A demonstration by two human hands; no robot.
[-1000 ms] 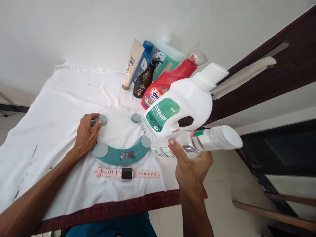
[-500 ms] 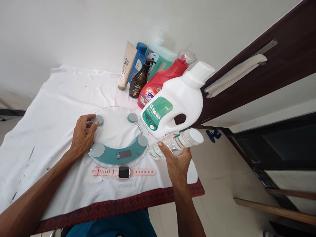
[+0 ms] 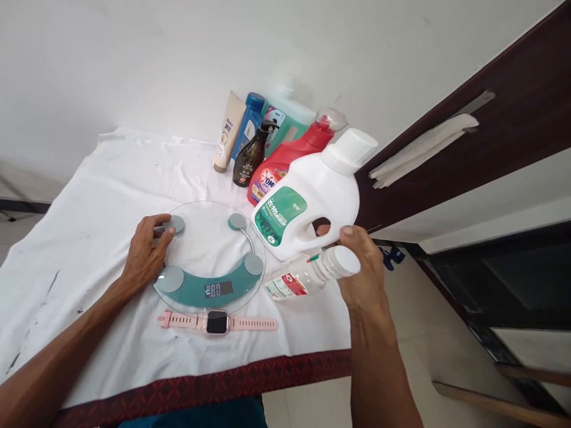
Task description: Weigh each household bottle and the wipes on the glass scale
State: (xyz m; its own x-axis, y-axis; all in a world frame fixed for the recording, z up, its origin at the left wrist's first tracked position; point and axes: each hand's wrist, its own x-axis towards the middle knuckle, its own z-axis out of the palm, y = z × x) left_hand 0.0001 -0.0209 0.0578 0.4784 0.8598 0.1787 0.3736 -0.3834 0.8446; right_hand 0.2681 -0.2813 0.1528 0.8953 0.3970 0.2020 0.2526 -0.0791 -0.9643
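My left hand (image 3: 149, 249) is at the left edge of a round glass bathroom scale (image 3: 209, 293), thumb and fingers curled about the rim beside a grey pad. The scale's display is lit with digits. My right hand (image 3: 363, 264) is at the handle of a white laundry-liquid jug (image 3: 307, 196) with a green label. Its thumb shows beside the handle and skin shows through the handle opening; the other fingers are mostly hidden. In front of the jug stands a clear bottle (image 3: 303, 276) with a white cap, apart from my fingers. A pink smartwatch (image 3: 217, 323) lies before the scale.
Behind the jug stand a red detergent bottle (image 3: 297, 148), a dark pump bottle (image 3: 252, 157), a beige tube (image 3: 229, 134), a blue bottle (image 3: 250, 122) and a green jug (image 3: 294, 116). A white cloth (image 3: 120, 178) covers the table. A towel (image 3: 423, 148) hangs at right.
My right hand has let go of the clear bottle and moved right and up to the white jug's handle. The scale's display digits have changed. My left hand stays at the scale.
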